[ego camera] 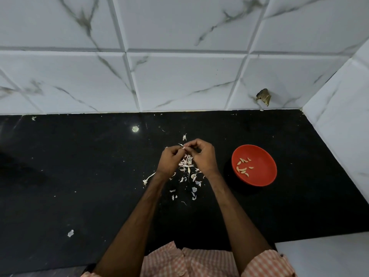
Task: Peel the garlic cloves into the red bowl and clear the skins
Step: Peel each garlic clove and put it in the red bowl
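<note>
One container: red bowl (pixel 263 172), upright on the black surface (pixel 79 176), toward the right edge, about midway between front and back edges. Contents: peeled cloves (pixel 242 170), roughly nine, pale, lying loose in the bowl's left half; a couple overlap, so the exact count is uncertain. The rest of the bowl interior is plain red. Left hand (pixel 169 161) and right hand (pixel 204 156) meet over the middle of the surface, well left of the bowl. Both grips are clamped on one garlic clove (pixel 184 149): fingertips of each hand curl in and pinch it from opposite sides, with a sliver of skin sticking out toward the back edge. The clove is mostly hidden by fingers, so can't tell how much skin is off. Skins (pixel 186 164): one loose pile under and between the hands, trailing toward the front edge; flakes too small and too many to count. Outliers: one flake (pixel 184 137) just behind the hands, one stringy stem piece (pixel 148 179) just left of the left wrist, one lone skin scrap (pixel 70 233) toward the front left corner. Behind the back edge: marble-pattern tiled wall (pixel 179 76), with one chipped hole (pixel 264 96) low down, toward the back right corner. Striped shirt (pixel 189 262) at the front edge.
</note>
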